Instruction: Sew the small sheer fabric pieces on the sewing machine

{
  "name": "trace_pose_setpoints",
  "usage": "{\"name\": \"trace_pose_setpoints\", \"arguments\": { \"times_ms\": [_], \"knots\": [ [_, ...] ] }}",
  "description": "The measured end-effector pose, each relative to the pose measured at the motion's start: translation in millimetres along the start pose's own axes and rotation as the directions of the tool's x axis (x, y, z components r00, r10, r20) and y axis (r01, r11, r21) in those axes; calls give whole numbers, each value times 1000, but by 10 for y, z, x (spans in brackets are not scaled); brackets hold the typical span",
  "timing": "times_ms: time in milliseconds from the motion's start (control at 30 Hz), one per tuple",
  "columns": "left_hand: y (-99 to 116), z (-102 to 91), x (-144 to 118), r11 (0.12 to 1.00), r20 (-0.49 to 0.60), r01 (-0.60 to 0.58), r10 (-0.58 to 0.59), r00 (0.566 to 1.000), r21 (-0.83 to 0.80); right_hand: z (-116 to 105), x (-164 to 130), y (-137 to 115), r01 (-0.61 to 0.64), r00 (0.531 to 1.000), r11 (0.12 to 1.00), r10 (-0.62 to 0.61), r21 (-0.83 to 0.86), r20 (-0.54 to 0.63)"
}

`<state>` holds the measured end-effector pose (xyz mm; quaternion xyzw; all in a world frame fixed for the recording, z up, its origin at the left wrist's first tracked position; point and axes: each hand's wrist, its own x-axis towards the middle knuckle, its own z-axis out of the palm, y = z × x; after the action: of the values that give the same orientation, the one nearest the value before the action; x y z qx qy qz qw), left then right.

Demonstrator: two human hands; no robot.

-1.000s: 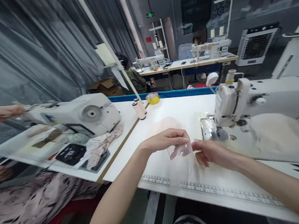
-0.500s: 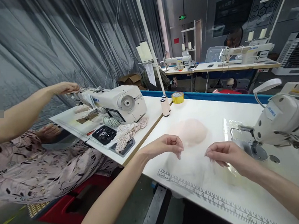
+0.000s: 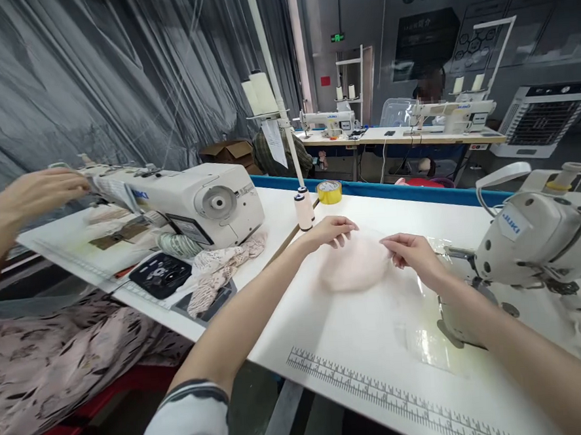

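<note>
A pale pink pile of fabric pieces point(image 3: 355, 269) lies on the white sewing table point(image 3: 336, 326). My left hand point(image 3: 331, 231) rests on the pile's far left edge, fingers spread. My right hand point(image 3: 413, 254) touches the pile's right edge, fingertips pinching toward it. Whether either hand grips a piece, I cannot tell. A white sewing machine point(image 3: 542, 241) stands just right of my right forearm. A thin clear piece point(image 3: 426, 344) lies on the table near the front.
A co-worker's hand point(image 3: 37, 190) is at a second sewing machine point(image 3: 191, 204) on the left table, with patterned cloth point(image 3: 219, 268) beside it. Thread cones point(image 3: 303, 210), a yellow tape roll point(image 3: 329, 191) and a printed ruler point(image 3: 380, 396) at the table's front edge.
Both my hands moved away from the front of the table to the pink pile farther back. The thin piece they handled a second ago is no longer between my fingers.
</note>
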<state>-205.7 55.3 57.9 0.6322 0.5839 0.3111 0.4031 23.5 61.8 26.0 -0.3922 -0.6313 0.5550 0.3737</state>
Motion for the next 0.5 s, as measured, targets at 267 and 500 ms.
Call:
{"name": "trace_pose_setpoints", "arguments": {
  "times_ms": [267, 500],
  "knots": [
    [-276, 282, 167, 903, -213, -29, 132, 968, 428, 1, 127, 305, -40, 999, 965, 31, -258, -39],
    [-299, 325, 48, 776, -336, 58, 204, 920, 629, 7, 79, 240, 46, 997, 821, -70, -569, -20]
  ]
}}
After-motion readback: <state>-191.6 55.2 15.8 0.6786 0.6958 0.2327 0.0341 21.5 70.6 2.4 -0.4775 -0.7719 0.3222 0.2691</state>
